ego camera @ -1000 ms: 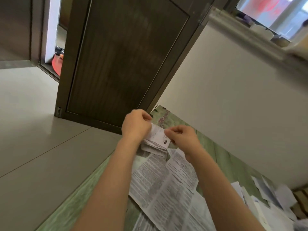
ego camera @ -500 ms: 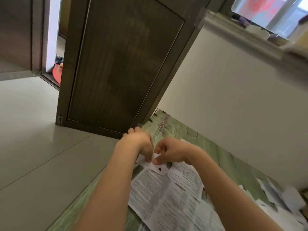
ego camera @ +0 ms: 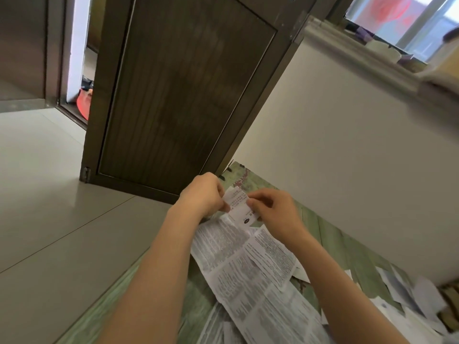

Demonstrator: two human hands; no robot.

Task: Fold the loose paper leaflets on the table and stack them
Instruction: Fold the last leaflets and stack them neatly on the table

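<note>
- Leaflet [ego camera: 239,207], folded, is raised just above the open sheets [ego camera: 248,264] on the worktop [ego camera: 347,256]; half a second ago we pressed it onto them.
- Our left grip [ego camera: 202,194] and right grip [ego camera: 275,209] each pinch one edge, fingers curled.
- We judge the crease set; stacking comes next.

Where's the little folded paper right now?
In the head view, the small folded leaflet sits near the middle, pinched between the left hand and right hand, just above the open leaflets on the green table.
</note>
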